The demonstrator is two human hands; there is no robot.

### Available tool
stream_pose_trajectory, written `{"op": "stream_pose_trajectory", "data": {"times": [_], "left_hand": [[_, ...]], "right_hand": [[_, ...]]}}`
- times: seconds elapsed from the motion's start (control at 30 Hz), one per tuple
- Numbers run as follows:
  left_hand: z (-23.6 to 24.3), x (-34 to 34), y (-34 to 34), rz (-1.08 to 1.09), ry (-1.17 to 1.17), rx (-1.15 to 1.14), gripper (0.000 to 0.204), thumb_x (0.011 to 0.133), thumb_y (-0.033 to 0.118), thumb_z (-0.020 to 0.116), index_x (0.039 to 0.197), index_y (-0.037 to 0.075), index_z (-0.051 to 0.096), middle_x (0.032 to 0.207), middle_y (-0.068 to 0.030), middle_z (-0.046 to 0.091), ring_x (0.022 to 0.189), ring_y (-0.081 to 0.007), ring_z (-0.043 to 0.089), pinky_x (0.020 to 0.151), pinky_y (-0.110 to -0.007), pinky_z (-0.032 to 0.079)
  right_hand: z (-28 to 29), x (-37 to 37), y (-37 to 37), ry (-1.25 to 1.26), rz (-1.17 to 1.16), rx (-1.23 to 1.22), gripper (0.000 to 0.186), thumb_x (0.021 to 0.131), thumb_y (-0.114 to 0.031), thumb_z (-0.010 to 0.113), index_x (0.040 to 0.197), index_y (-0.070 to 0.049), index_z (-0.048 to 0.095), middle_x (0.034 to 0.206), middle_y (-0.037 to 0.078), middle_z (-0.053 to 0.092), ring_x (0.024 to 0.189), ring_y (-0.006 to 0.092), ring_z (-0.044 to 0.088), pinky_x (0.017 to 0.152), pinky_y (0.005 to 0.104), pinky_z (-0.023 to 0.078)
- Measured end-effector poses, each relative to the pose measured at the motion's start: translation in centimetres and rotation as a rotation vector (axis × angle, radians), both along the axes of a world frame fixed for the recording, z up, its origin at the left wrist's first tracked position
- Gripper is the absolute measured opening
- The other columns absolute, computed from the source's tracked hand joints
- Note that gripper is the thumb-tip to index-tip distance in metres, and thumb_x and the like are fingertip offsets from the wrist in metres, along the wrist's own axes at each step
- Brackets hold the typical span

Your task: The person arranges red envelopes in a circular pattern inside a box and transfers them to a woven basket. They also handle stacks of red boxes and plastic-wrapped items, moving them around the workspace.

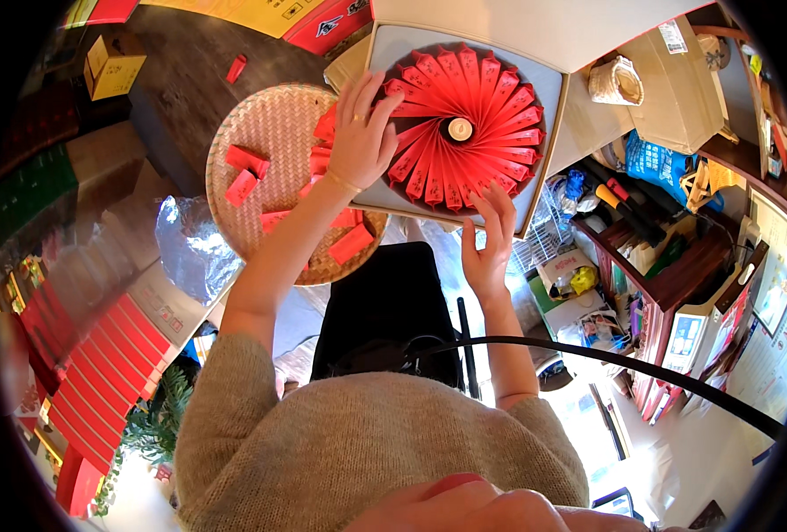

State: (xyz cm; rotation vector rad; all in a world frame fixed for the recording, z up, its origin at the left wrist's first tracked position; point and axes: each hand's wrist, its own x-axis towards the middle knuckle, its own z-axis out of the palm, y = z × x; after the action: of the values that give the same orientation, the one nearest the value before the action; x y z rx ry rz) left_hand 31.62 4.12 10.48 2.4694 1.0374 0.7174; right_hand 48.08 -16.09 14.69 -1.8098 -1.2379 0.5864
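Note:
Many slim red paper packets [501, 111] fan out in a ring inside an open, grey-lined box [550, 133]. At the ring's middle sits a small round cream-coloured piece [460, 129]. A dark gap shows between packets on the ring's left side. My left hand [362, 137] is at that left edge, fingers apart, its fingertips by the packet ends. Against the near edge of the ring, my right hand [493, 232] rests its fingertips on or close to the packets, thumb apart. No held thing shows in either hand. Left of the box, loose red packets [352, 244] lie on a round woven tray [260, 115].
A black chair seat [384, 306] stands below the box. On the right are a small wicker basket [615, 82], a cardboard box [673, 84] and cluttered shelves [655, 279]. One red packet [236, 69] lies beyond the tray. Clear plastic wrap [194, 248] lies at left.

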Motion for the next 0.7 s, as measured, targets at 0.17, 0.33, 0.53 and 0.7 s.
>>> {"op": "stream_pose_trajectory", "data": {"times": [0.17,0.33,0.53,0.7], "left_hand": [[0.4,-2.7,-3.8,-0.076,0.115,0.03,0.033,0.085,0.013,0.063,0.118,0.013,0.064,0.149,-0.0141,0.044,0.142,-0.0349,0.036,0.115,-0.06,0.024],[0.8,-3.2,-5.2,-0.076,0.202,-0.03,0.041,0.086,0.018,0.065,0.127,0.016,0.063,0.151,-0.0131,0.042,0.144,-0.0334,0.034,0.114,-0.062,0.023],[0.7,-3.5,-6.5,-0.146,0.257,-0.055,0.048,0.085,0.021,0.067,0.132,0.018,0.061,0.153,-0.0139,0.04,0.144,-0.0333,0.032,0.114,-0.061,0.023],[1.4,-3.2,-7.3,-0.2,0.221,-0.087,0.054,0.083,0.022,0.07,0.136,0.02,0.058,0.155,-0.014,0.037,0.145,-0.0328,0.03,0.114,-0.062,0.024]], "right_hand": [[-0.3,0.0,0.0,0.015,-0.011,0.021,0.036,0.083,0.008,0.061,0.119,0.0,0.063,0.136,0.021,0.049,0.122,0.0353,0.053,0.102,0.0427,0.043],[0.1,0.1,0.3,0.0,-0.013,0.016,0.036,0.083,0.009,0.062,0.118,0.0,0.063,0.135,0.021,0.049,0.122,0.0353,0.053,0.102,0.0426,0.044],[0.1,0.0,0.2,-0.003,-0.021,0.011,0.035,0.084,0.008,0.061,0.118,0.0,0.063,0.136,0.02,0.049,0.123,0.0351,0.053,0.102,0.0426,0.043],[0.1,-0.2,0.2,0.0,-0.017,0.024,0.036,0.085,0.008,0.061,0.12,0.0,0.063,0.136,0.021,0.048,0.124,0.0353,0.052,0.103,0.0427,0.043]]}}
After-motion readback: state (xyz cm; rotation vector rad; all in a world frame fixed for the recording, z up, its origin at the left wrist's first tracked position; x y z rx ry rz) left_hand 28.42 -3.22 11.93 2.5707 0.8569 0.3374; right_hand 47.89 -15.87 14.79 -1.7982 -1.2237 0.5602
